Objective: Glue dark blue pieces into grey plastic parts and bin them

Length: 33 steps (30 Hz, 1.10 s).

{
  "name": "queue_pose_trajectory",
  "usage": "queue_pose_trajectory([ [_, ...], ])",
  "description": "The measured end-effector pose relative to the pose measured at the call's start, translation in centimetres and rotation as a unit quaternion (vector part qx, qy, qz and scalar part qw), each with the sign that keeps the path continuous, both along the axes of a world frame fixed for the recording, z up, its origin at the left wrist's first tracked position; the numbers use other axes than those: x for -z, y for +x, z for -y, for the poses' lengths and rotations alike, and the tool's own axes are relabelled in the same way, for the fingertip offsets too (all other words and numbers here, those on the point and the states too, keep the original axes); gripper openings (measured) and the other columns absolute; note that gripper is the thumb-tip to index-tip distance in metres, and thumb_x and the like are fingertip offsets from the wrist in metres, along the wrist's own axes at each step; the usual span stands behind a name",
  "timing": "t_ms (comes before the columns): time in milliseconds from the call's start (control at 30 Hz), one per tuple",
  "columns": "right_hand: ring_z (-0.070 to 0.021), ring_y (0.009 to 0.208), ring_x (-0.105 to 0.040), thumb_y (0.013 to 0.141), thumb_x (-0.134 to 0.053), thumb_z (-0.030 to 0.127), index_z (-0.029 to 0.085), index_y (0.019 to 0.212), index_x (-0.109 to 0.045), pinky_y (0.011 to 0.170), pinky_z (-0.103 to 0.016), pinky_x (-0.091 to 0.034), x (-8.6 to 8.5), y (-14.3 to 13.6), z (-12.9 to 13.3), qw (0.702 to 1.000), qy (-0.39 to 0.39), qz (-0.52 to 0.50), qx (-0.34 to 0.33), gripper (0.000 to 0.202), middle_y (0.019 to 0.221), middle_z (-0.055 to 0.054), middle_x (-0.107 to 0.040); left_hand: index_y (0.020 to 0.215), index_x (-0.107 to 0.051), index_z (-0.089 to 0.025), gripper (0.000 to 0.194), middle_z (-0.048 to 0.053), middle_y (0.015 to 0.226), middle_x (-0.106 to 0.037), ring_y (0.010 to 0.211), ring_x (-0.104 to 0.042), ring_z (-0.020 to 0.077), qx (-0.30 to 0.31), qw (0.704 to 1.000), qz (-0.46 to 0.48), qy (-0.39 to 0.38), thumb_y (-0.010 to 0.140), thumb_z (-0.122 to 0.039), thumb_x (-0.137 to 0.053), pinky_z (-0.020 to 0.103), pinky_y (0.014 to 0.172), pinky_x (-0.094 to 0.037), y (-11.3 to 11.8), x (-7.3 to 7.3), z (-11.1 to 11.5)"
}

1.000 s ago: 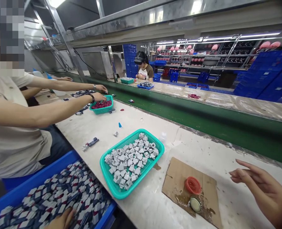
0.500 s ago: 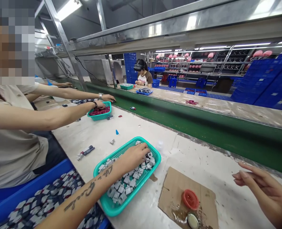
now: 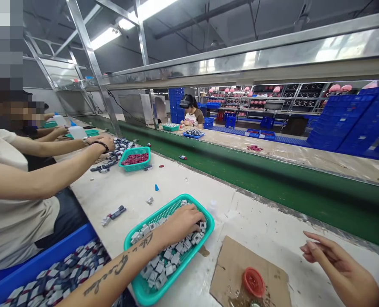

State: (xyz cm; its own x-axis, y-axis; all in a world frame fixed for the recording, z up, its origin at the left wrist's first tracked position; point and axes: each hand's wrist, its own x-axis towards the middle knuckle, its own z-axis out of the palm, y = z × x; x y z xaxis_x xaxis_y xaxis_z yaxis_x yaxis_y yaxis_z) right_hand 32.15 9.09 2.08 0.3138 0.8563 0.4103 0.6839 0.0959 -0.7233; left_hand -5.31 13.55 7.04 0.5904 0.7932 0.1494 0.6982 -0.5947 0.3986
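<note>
Down at six o'clock on the white bench, the left hand (image 3: 183,222) lay palm-down inside the teal basket (image 3: 151,294), its fingers curled into the heap of small grey parts (image 3: 165,264); whether they had closed on any piece could not be told, since the knuckles hid the fingertips. Over at four o'clock the right hand (image 3: 333,266) hovered just above the bench, fingers stretched out and loosely together, holding nothing. Between the two hands, at five o'clock, a sheet of cardboard (image 3: 231,273) lay flat with a red cap (image 3: 253,281) on it. At eight o'clock a blue bin (image 3: 42,262) held dark blue and white pieces. Toward ten o'clock a co-worker's arms (image 3: 64,164) reached to a second teal basket (image 3: 135,158) of dark red parts. At two o'clock ran the green conveyor belt (image 3: 272,187).
</note>
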Motion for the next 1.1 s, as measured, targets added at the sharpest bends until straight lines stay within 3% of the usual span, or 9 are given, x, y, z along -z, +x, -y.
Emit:
queue_pose_trajectory([
  [133,-0.0225,0.076,-0.069,0.069,-0.056,0.067,0.022,0.109,-0.06,0.063,-0.024,-0.056,1.7,1.1,-0.1,0.989,-0.119,-0.07,-0.053,0.06,0.085,-0.007,-0.07,0.088,-0.056,-0.02,0.01,0.006,0.086,-0.063,0.081,-0.058,0.0259,-0.074,0.99,0.118,-0.032,0.081,-0.027,-0.054,0.039,0.073,-0.044,-0.2,0.2,0.8],
  [233,-0.0223,0.083,-0.068,0.068,-0.057,0.068,0.022,0.114,-0.057,0.067,-0.023,-0.056,2.8,2.3,-0.1,0.979,-0.168,-0.081,-0.078,0.065,0.091,-0.007,-0.069,0.083,-0.044,-0.023,0.007,0.005,0.09,-0.058,0.075,-0.058,0.0209,-0.145,0.956,0.247,-0.06,0.082,-0.028,-0.048,0.035,0.067,-0.046,-0.9,0.0,2.3],
  [367,-0.0205,0.082,-0.068,0.07,-0.054,0.069,0.024,0.114,-0.056,0.067,-0.021,-0.055,3.4,2.8,0.0,0.984,-0.145,-0.078,-0.063,0.063,0.09,-0.005,-0.068,0.076,-0.031,-0.026,0.016,0.009,0.104,-0.053,0.092,-0.061,0.0217,-0.161,0.898,0.393,-0.113,0.083,-0.03,-0.045,0.031,0.065,-0.051,-1.7,-0.4,5.6],
  [433,-0.0212,0.079,-0.068,0.072,-0.052,0.069,0.024,0.113,-0.057,0.065,-0.023,-0.055,3.2,2.5,0.1,0.989,-0.12,-0.07,-0.06,0.061,0.089,-0.005,-0.068,0.068,-0.03,-0.025,0.026,0.008,0.103,-0.055,0.095,-0.062,0.0225,-0.165,0.857,0.463,-0.157,0.082,-0.032,-0.051,0.027,0.058,-0.049,-1.7,-0.3,7.5],
  [600,-0.0252,0.08,-0.068,0.068,-0.052,0.07,0.024,0.108,-0.059,0.07,-0.033,-0.056,1.7,0.9,0.0,0.989,-0.131,-0.041,-0.048,0.06,0.085,-0.005,-0.069,0.06,-0.034,-0.021,0.045,-0.002,0.073,-0.061,0.064,-0.063,0.0118,-0.195,0.691,0.642,-0.269,0.067,-0.034,-0.077,0.018,0.05,-0.042,0.0,0.2,11.0],
  [733,-0.028,0.081,-0.067,0.063,-0.053,0.07,0.025,0.101,-0.061,0.076,-0.04,-0.054,0.3,-0.5,0.1,0.987,-0.15,-0.04,-0.027,0.06,0.084,-0.004,-0.069,0.068,-0.047,-0.018,0.041,-0.004,0.078,-0.061,0.059,-0.061,0.0064,-0.147,0.626,0.699,-0.312,0.056,-0.031,-0.085,0.014,0.049,-0.042,1.8,0.8,12.6],
  [867,-0.029,0.079,-0.067,0.061,-0.054,0.068,0.025,0.097,-0.062,0.076,-0.042,-0.053,-0.8,-1.6,0.2,0.987,-0.154,-0.047,-0.018,0.057,0.08,-0.004,-0.069,0.07,-0.055,-0.017,0.034,-0.005,0.079,-0.062,0.068,-0.07,0.0098,-0.137,0.548,0.73,-0.385,0.059,-0.033,-0.083,0.011,0.05,-0.046,3.1,0.9,13.8],
  [967,-0.0277,0.076,-0.067,0.061,-0.055,0.067,0.024,0.096,-0.062,0.075,-0.041,-0.053,-1.5,-2.3,0.1,0.987,-0.151,-0.05,-0.022,0.056,0.079,-0.004,-0.069,0.077,-0.057,-0.02,0.032,-0.004,0.072,-0.069,0.057,-0.07,0.0093,-0.129,0.488,0.732,-0.458,0.064,-0.042,-0.076,0.01,0.042,-0.043,3.7,1.0,14.4],
  [1100,-0.0266,0.076,-0.067,0.062,-0.055,0.066,0.024,0.096,-0.062,0.075,-0.04,-0.053,-1.8,-2.8,-0.6,0.988,-0.146,-0.041,-0.035,0.055,0.079,-0.004,-0.069,0.079,-0.053,-0.024,0.035,-0.008,0.046,-0.061,0.029,-0.044,0.0006,-0.142,0.454,0.73,-0.491,0.07,-0.057,-0.062,0.009,0.037,-0.036,4.5,1.9,14.3],
])
